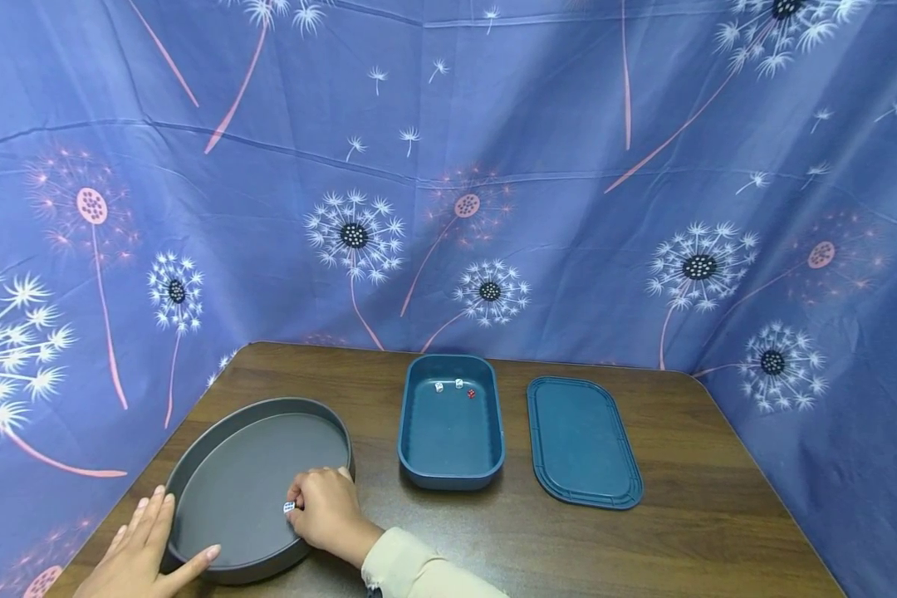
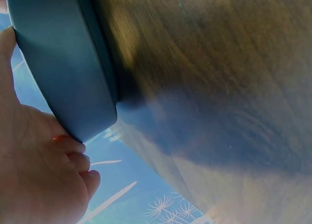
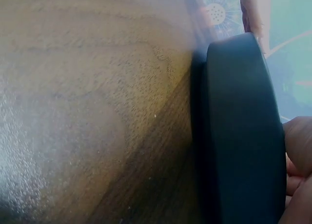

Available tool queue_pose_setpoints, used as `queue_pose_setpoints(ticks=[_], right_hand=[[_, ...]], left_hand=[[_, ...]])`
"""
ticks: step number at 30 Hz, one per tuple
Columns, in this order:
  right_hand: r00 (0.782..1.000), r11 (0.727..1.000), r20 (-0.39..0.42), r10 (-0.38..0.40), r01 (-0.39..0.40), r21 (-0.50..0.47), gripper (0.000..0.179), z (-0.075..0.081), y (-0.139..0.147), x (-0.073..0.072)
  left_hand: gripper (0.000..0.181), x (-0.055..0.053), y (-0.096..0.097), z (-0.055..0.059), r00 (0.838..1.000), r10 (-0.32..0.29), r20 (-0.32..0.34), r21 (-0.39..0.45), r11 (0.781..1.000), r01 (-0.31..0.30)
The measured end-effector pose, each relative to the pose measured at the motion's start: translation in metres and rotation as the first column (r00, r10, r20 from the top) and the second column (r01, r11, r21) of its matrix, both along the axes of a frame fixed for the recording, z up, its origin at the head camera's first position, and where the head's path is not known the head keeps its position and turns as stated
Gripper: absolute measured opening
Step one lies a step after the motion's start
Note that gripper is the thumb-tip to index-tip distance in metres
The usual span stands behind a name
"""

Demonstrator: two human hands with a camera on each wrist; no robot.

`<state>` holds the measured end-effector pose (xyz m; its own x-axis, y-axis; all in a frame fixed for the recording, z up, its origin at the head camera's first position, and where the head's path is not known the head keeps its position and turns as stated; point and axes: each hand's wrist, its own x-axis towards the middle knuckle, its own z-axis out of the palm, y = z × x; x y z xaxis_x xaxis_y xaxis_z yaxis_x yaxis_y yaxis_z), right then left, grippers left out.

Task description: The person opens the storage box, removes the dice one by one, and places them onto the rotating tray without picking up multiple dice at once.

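Observation:
In the head view a round dark grey tray (image 1: 262, 465) with a raised rim stands at the left of the table. Over its right part, my right hand (image 1: 329, 507) pinches a white die (image 1: 289, 507) with dark pips between thumb and fingers. My left hand (image 1: 138, 548) lies along the tray's left rim, fingers straight and spread, the thumb over the near edge. The left wrist view has the left hand (image 2: 44, 170) against the tray's outer wall (image 2: 68, 63). Beyond the tray's wall (image 3: 243, 126) in the right wrist view, the right hand (image 3: 298, 170) shows only partly.
A blue rectangular container (image 1: 452, 448) sits mid-table, with two white dice (image 1: 439, 387) and a red die (image 1: 472, 394) at its far end. To its right lies a flat blue lid (image 1: 585, 444). Blue dandelion-patterned cloth (image 1: 553, 191) hangs behind the wooden table (image 1: 688, 482).

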<state>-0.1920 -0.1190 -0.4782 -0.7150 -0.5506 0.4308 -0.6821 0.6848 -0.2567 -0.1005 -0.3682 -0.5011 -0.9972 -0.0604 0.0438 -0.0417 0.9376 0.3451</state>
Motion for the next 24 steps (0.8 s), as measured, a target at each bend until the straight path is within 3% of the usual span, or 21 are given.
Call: queue_pose_setpoints(ticks=[13,19,24], right_hand=[[1.0,1.0,-0.016,-0.019,0.019,0.005,0.016,-0.002,-0.001,0.001],[0.996,0.998,0.086,0.03,-0.025,-0.058,0.015,0.003,0.002,-0.002],[0.973,0.985,0.213,0.094,-0.06,-0.16,0.012,0.01,0.004,-0.006]], left_hand=[[0.104,-0.001,0.002,0.006,1.0,-0.005,0.022,0.003,1.0,0.005],[0.105,0.0,0.003,0.006,0.999,-0.001,0.036,0.005,1.0,0.001],[0.106,0.001,0.002,0.004,0.999,0.002,0.032,0.004,1.0,-0.002]])
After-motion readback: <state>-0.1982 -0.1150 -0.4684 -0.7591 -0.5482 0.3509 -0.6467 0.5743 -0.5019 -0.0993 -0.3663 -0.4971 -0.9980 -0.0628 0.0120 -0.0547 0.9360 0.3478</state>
